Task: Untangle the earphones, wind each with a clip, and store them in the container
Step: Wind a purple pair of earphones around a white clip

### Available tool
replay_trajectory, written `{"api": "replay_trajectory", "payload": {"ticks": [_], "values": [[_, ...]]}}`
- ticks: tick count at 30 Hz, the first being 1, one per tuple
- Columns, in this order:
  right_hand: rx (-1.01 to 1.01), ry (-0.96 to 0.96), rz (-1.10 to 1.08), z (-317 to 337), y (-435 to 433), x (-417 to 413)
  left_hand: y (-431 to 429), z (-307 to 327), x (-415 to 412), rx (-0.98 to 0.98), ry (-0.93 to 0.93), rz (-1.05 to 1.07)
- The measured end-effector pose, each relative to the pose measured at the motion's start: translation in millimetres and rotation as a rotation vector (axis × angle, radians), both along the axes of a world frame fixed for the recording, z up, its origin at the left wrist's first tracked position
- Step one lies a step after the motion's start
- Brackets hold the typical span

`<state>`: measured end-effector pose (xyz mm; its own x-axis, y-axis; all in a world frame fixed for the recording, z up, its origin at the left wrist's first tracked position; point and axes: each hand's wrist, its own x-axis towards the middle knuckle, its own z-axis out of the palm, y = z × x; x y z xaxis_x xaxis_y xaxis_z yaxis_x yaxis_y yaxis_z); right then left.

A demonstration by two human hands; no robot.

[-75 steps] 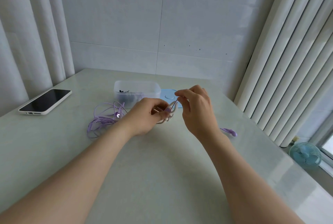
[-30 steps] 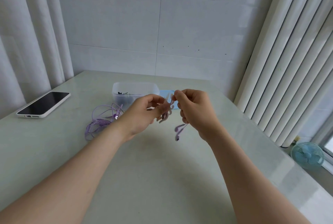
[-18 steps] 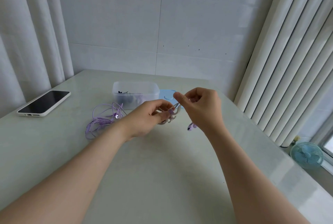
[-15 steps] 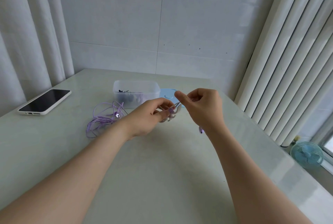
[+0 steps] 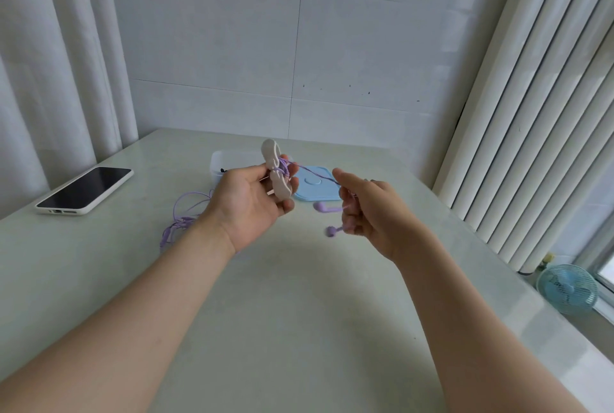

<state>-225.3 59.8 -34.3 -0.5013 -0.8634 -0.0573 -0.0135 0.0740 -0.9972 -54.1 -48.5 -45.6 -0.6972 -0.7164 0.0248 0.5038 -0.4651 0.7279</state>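
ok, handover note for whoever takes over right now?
Left hand grips the clip, a few turns of purple cord on it.
Right hand pinches that cord; both earbuds dangle by it.
Second earphones lie tangled on the table.
Container open, lid beside it.
To do: finish winding, store, then the second pair.

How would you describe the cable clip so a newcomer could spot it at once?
On the pale table, look to the left hand raised in front of the clear container. The clip is the off-white, bone-shaped piece sticking up out of it. Unlike the loose purple earphones lying on the table, it is pale, with purple cord wound round its waist.
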Motion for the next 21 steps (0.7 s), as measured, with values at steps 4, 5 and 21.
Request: {"api": "replay_trajectory", "payload": {"ticks": [4, 5, 21], "values": [[0.06, 0.05, 0.072, -2, 2, 1, -1, -2, -1, 0.056, 0.033, 0.018], [0.075, 0.09, 0.087, -3, 3, 2, -1, -2, -1, 0.057, 0.046, 0.014], [0.304, 0.961, -0.373, -20, -5, -5, -18, 1, 2, 0.128, 0.108, 0.292]]}}
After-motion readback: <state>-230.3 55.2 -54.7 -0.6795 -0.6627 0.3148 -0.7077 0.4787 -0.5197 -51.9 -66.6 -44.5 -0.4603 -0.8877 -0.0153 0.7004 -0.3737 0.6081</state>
